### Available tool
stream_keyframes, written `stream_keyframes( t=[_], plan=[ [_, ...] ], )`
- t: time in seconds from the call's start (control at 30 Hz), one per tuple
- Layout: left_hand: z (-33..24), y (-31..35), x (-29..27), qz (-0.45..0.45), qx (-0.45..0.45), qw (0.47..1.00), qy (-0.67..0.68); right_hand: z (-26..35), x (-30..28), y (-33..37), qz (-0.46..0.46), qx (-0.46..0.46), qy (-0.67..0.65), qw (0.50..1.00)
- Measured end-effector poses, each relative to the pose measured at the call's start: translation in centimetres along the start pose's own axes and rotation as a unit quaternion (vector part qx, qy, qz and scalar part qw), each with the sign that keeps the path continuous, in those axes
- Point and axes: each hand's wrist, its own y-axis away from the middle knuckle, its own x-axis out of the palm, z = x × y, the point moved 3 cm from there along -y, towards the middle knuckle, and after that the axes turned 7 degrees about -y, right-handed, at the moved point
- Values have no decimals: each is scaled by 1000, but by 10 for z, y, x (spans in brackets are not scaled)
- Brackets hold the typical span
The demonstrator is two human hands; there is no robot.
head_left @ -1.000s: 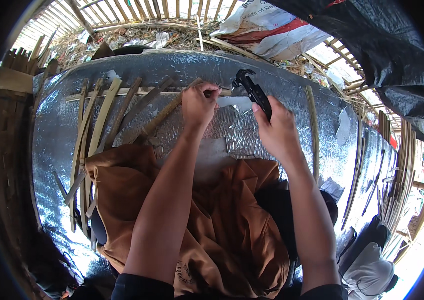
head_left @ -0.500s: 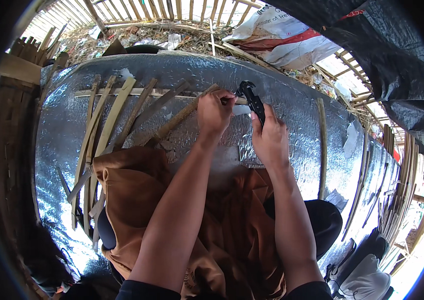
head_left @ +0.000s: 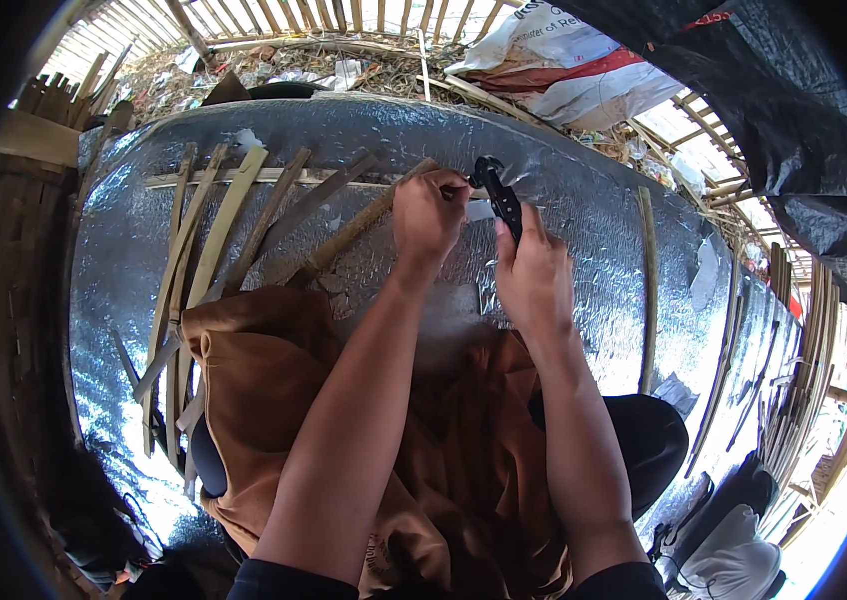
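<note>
My right hand (head_left: pixel 536 275) is wrapped round the handle of a black hammer-like multi-tool (head_left: pixel 505 208). The tool's head points away from me, close beside the fingers of my left hand (head_left: pixel 428 218). Those left fingers are pinched together; whatever they hold is too small or hidden to make out. Under and beside the left hand, a thicker bamboo stick (head_left: pixel 359 228) lies slanted, its far end by my knuckles. A thin light lath (head_left: pixel 329 178) runs crosswise behind the hand. Brown cloth (head_left: pixel 264 370) drapes over my lap below both forearms.
A silver foil sheet (head_left: pixel 594 270) covers the surface around me. Several bamboo slats (head_left: pixel 229 215) lie on the left, and a single slat (head_left: pixel 647 290) on the right. Litter and a white sack (head_left: pixel 564 75) lie beyond the far edge; black plastic sheeting (head_left: pixel 794 100) hangs at upper right.
The multi-tool's head has shifted slightly left and away, and my right hand has moved a little left with it. My left hand stays nearly in place, still pinched.
</note>
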Motion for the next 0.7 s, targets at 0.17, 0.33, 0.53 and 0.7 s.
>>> stream_keyframes(
  t=[0.17,0.33,0.53,0.7],
  plan=[
    [1,4,2,11,-29,999,25,-3,1,6,-56,-53,4,997],
    [2,4,1,-8,19,1000,-11,-1,3,6,-28,-24,2,999],
    [3,1,-1,-5,32,999,-30,-1,5,7,-1,-12,12,1000],
    [3,3,-1,10,1,1000,-14,2,-2,5,-91,-37,-54,994]
  ],
)
